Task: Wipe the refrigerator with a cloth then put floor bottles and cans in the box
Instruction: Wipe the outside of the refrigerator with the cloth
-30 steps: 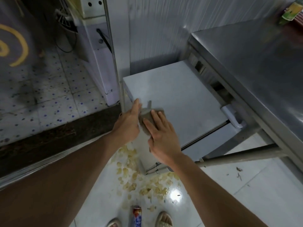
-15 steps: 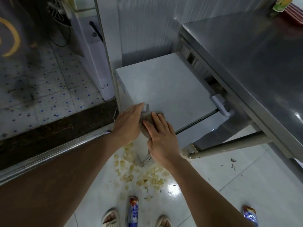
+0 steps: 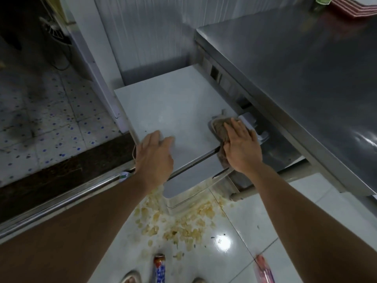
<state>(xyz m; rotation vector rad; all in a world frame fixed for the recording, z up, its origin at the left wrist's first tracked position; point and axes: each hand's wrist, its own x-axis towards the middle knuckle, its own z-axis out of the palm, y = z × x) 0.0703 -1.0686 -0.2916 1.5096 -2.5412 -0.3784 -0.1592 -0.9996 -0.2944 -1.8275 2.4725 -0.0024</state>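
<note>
A small white refrigerator (image 3: 173,111) stands low under the steel counter, seen from above. My right hand (image 3: 241,146) presses a brown-grey cloth (image 3: 219,127) flat on the fridge top's front right corner, beside the door handle (image 3: 253,123). My left hand (image 3: 154,156) rests on the front left edge of the fridge top, fingers spread, holding nothing. On the floor near my feet lies a red and blue can (image 3: 159,269). A second red and blue can or wrapper (image 3: 264,269) lies to its right, blurred.
A steel counter (image 3: 306,78) overhangs the fridge on the right, with red items at its far corner. Yellowish crumbs (image 3: 179,221) are spilled on the white floor tiles before the fridge. A metal door threshold (image 3: 61,201) runs diagonally on the left.
My right hand has slid the cloth from the front left corner across to the front right corner of the fridge top. My left hand let go of the cloth and stayed at the left edge.
</note>
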